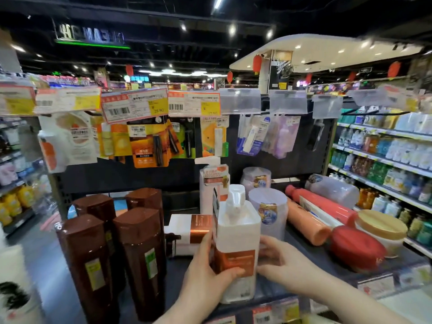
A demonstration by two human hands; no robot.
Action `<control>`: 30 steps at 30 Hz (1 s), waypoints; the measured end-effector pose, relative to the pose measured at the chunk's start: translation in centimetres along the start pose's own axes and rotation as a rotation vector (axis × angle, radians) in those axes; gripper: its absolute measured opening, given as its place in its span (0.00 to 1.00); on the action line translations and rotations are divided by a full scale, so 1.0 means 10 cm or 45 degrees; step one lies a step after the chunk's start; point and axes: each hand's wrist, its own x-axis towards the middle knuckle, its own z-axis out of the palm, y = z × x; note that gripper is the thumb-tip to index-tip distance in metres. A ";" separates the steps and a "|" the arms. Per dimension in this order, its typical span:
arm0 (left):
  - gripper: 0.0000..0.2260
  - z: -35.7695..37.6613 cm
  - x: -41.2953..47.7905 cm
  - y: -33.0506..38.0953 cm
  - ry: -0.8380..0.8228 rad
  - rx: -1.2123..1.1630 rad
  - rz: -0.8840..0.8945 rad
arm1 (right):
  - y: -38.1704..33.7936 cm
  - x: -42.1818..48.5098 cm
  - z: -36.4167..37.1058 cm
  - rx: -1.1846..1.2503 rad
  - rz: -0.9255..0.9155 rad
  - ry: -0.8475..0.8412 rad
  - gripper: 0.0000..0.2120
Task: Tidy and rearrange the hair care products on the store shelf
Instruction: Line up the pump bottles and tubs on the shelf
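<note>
Placement looks to be the step: your left hand (207, 274) and right hand (281, 268) curl their fingers (207, 243) round the white pump bottle (236, 230); next, likely, align it with the upright twin (214, 183) behind.

Centre price tag (135, 108): "29.90" on its yellow patch, with a barcode beside it; the small print is blurred.
Next price tag (194, 104): a barcode; the yellow-patch number is cut off and unclear.
Ceiling sign (91, 35): large pale letters, too blurred to read.
White pump bottle (236, 239): print on the orange label band is unreadable.
Brown bottles (140, 258): green stickers, text illegible.
</note>
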 end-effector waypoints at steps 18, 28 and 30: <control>0.37 0.34 -0.03 0.02 0.213 -0.163 -0.143 | -0.24 0.86 -1.00 -1.226 -0.091 -0.103 0.51; 0.37 0.67 0.03 0.07 0.351 -0.186 -0.180 | 0.06 1.01 -1.35 -1.165 -0.107 0.016 0.46; 0.36 0.71 0.05 0.08 0.353 -0.194 -0.174 | 0.09 1.06 -1.41 -1.175 -0.109 0.019 0.46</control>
